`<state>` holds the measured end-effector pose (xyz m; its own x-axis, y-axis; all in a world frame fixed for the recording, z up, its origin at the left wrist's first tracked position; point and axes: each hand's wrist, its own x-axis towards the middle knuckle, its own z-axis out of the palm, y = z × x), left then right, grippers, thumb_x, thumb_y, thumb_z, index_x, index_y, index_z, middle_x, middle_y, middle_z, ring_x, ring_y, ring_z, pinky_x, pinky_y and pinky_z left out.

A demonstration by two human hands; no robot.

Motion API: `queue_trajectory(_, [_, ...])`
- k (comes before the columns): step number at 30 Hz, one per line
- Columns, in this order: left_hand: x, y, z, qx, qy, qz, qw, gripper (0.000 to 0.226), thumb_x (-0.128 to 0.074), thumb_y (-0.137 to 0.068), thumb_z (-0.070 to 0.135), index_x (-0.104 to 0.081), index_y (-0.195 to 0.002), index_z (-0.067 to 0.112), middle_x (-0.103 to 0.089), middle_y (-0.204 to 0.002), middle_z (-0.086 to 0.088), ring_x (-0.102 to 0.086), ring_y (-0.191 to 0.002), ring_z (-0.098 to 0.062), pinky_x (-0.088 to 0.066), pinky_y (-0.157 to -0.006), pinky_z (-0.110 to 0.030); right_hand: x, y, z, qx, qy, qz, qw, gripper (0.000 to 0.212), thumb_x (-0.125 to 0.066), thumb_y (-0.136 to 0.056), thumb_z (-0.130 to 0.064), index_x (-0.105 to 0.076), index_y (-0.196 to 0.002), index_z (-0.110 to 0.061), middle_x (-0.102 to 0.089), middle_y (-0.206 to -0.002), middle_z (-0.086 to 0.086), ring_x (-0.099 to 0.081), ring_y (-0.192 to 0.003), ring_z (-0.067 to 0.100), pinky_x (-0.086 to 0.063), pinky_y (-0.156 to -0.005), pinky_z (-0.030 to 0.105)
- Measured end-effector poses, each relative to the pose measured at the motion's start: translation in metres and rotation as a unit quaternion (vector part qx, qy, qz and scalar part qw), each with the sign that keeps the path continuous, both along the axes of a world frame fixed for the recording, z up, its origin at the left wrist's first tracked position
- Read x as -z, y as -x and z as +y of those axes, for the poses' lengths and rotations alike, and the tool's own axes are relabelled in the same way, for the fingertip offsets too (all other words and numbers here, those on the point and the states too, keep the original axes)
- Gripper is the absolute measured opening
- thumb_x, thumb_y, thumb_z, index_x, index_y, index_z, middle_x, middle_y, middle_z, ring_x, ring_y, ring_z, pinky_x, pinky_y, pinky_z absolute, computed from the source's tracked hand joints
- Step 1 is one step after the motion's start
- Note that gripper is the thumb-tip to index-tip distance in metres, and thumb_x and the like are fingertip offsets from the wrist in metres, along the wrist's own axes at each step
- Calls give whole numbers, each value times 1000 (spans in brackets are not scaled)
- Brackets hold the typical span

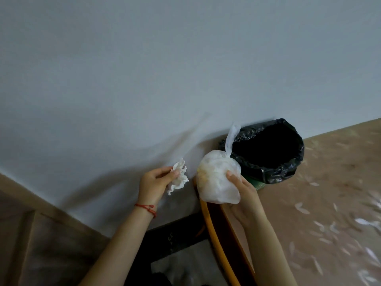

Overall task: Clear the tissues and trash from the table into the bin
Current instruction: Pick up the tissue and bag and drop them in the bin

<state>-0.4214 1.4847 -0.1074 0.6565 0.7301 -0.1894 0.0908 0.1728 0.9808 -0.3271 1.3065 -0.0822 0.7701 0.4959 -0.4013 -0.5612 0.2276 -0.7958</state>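
My left hand pinches a crumpled white tissue in the air in front of the wall. My right hand grips a knotted white plastic bag of trash, its twisted tail sticking up. The bag hangs just left of and in front of the bin, a round bin lined with a black plastic bag, open at the top and dark inside. The bin stands on the floor against the wall. Neither item is over the bin's opening.
A pale wall fills the upper view. An orange-edged wooden table edge runs below my right hand, with a dark frame under it. Patterned beige floor lies to the right of the bin.
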Motion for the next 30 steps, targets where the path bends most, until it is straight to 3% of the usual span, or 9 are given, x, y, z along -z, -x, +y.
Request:
queue_trajectory(6, [-6,-46,9,85,13,3,996,5,-71,-73,7,-70,-74,13,-68,-50,8,-61,-48,-4,-46,-45,-13,-12,-11,-9,82,-44,2,996,25,-58,-79,-12,-63,-101,-3,-73,-90,16,-71,-78,28,-59,-60,34])
queue_trajectory(9, [-13,-64,3,123,3,-7,992,11,-72,-73,7,-69,-69,17,-65,-47,9,-57,-43,-1,-43,-41,-12,-19,-18,-17,126,-39,-14,991,29,-60,-77,-13,-63,-104,-2,-74,-92,14,-70,-82,28,-59,-65,34])
queue_trajectory(14, [-14,-86,-8,176,-4,6,984,12,-72,-73,8,-70,-69,19,-67,-49,10,-61,-48,-2,-49,-49,-15,-34,-41,-28,211,-11,-34,977,39,-69,-65,-19,-65,-101,-5,-68,-108,17,-67,-96,31,-56,-82,40])
queue_trajectory(18, [-17,-96,-18,189,2,3,982,9,-72,-74,10,-69,-69,16,-64,-45,8,-54,-40,-3,-43,-40,-14,-38,-69,-35,239,-16,-32,970,53,-74,-64,-19,-61,-112,0,-64,-117,18,-62,-106,34,-50,-92,45])
queue_trajectory(21, [-19,-100,-25,190,4,-3,982,8,-71,-74,9,-69,-70,14,-63,-44,8,-52,-39,-2,-42,-39,-13,-34,-88,-37,260,12,-28,965,37,-71,-77,-13,-62,-110,-1,-66,-114,15,-64,-104,31,-50,-93,45])
queue_trajectory(28, [-13,-103,-27,193,-6,10,981,8,-73,-72,12,-72,-70,19,-69,-53,9,-63,-53,-5,-50,-51,-16,-27,-105,-30,276,56,-54,958,38,-66,-85,-13,-58,-120,-2,-66,-107,8,-64,-91,18,-54,-76,31])
queue_trajectory(30, [-14,-103,-27,191,-2,7,981,6,-73,-73,11,-72,-72,17,-69,-53,9,-62,-53,-6,-50,-52,-16,-26,-102,-31,271,79,-77,956,42,-65,-85,-16,-54,-124,-4,-64,-106,7,-62,-91,17,-53,-78,30])
